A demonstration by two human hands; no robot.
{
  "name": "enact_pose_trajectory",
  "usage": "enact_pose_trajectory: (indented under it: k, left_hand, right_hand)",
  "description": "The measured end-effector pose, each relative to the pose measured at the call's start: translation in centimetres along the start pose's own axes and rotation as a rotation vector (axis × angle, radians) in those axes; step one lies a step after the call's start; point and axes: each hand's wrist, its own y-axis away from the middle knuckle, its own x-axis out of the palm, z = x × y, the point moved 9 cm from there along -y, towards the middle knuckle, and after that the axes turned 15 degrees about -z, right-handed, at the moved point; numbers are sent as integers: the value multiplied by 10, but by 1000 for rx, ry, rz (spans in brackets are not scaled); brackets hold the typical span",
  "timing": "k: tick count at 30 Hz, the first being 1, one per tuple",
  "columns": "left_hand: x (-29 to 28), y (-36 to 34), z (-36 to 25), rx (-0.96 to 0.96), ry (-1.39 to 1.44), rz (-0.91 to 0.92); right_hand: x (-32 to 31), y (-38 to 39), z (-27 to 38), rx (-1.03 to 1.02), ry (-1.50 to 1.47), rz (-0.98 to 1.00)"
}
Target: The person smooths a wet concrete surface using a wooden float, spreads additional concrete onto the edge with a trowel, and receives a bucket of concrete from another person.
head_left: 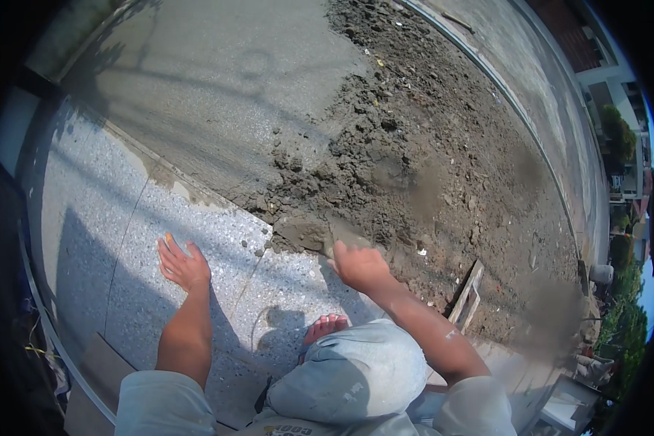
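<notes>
My right hand (361, 267) is closed in a fist around what looks like a trowel (347, 234). Its greyish blade is partly hidden by the fist and lies against the wet mortar (298, 231) at the edge of the speckled tiles. My left hand (185, 266) is over the speckled tile floor (152, 225) with its fingers spread and nothing in it. Whether that palm touches the tile I cannot tell. Beyond the tile edge, smoothed wet mortar (232, 87) spreads at the far left, and clumpy mortar (327, 174) lies right of it.
Rough dirt with small stones (479, 174) covers the right side, bounded by a curved pale edge (519, 109). A wooden piece (466, 296) lies right of my right forearm. My bent knee (349, 370) and bare foot (323, 327) are between my arms. Farther right stands a grey bucket (601, 274).
</notes>
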Motion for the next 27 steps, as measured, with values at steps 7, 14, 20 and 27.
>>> enact_pose_trajectory:
  k: [7,14,20,27]
  left_hand:
    - [-3,0,1,-11,24,-24]
    - [0,0,2,-3,-5,-10]
    - [7,2,5,15,-15,-18]
    - [4,0,3,15,-19,0]
  right_hand:
    - [19,-57,-17,10,28,-107]
    - [-32,-52,-37,437,-509,-145]
    - [-11,-79,25,435,-917,53]
    - [35,-82,40,351,-532,168]
